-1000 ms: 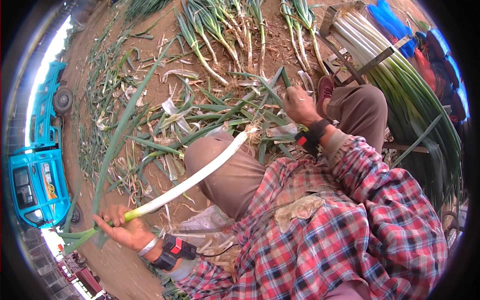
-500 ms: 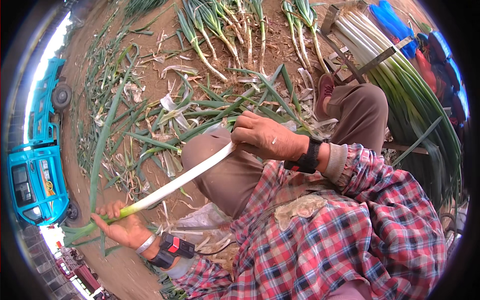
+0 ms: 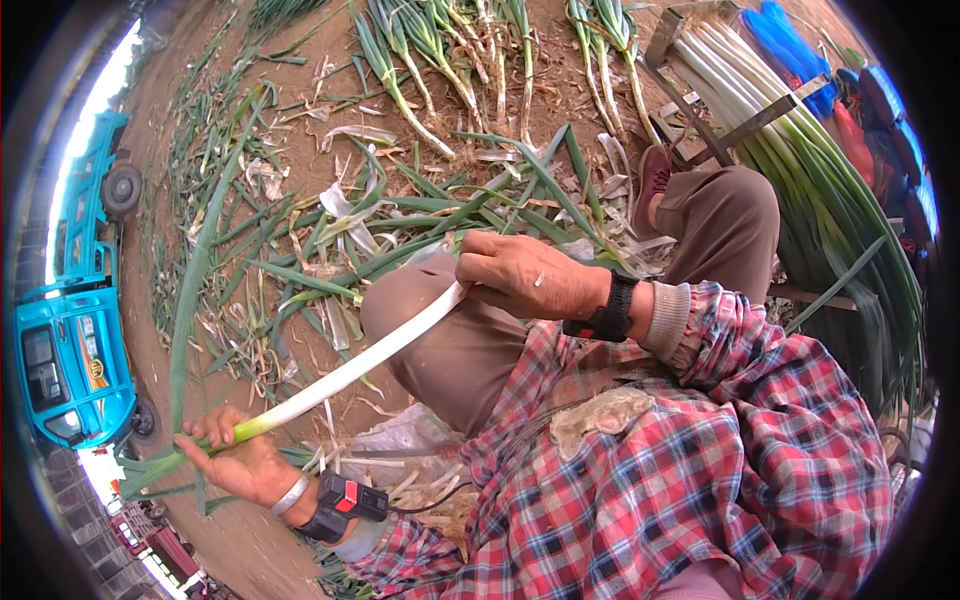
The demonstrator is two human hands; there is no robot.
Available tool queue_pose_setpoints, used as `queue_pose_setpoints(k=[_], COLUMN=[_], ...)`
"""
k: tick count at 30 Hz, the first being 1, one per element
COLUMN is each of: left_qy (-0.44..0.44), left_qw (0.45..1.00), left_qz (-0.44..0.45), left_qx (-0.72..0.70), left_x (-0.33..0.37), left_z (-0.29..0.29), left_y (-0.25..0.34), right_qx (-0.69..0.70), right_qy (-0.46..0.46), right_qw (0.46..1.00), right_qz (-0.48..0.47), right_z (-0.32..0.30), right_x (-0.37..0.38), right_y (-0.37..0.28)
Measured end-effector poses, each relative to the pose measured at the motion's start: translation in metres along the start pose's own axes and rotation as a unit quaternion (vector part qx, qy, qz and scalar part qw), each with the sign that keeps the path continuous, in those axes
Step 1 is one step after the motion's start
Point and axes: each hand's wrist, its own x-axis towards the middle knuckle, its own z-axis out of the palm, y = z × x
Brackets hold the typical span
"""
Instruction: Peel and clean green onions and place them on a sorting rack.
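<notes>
A long green onion (image 3: 352,378) stretches across my lap, its bare white shaft running from my right hand down to the lower left. My right hand (image 3: 530,278) pinches its white end above my raised knee. Lower down, my left hand (image 3: 245,462) curls its fingers round the pale green part, thumb stretched along the leaves. The green leaves spread beyond that hand, one long leaf (image 3: 205,250) reaching up. The shaft bows slightly between both hands. The very tip at the white end is hidden by my right fingers.
Unpeeled green onions (image 3: 425,60) lie on the soil ahead. Cut leaves and peelings (image 3: 350,240) litter the ground. On the right, a metal rack (image 3: 745,125) holds a thick bundle of cleaned green onions (image 3: 800,190). A blue truck (image 3: 75,360) stands at the left.
Both hands have shifted very slightly to the left with the green onion, which looks a little more bowed. My grip on it is the same.
</notes>
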Motion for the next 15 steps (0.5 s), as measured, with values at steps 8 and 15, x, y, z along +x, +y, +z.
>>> queue_pose_setpoints(k=[8, 15], left_qy=[-0.015, -0.014], left_qw=[0.999, 0.999], left_qz=[0.012, 0.003], left_qx=[0.037, 0.028], left_x=[-0.0028, -0.0026], left_z=[-0.0008, -0.0005], left_y=[0.0052, 0.0053], right_qx=[0.001, 0.007], right_qy=[0.027, -0.019], right_qw=[1.0, 1.0], right_qz=[-0.013, -0.003], right_z=[0.009, 0.006], right_x=[-0.0014, 0.0013], right_y=[0.0, 0.0002])
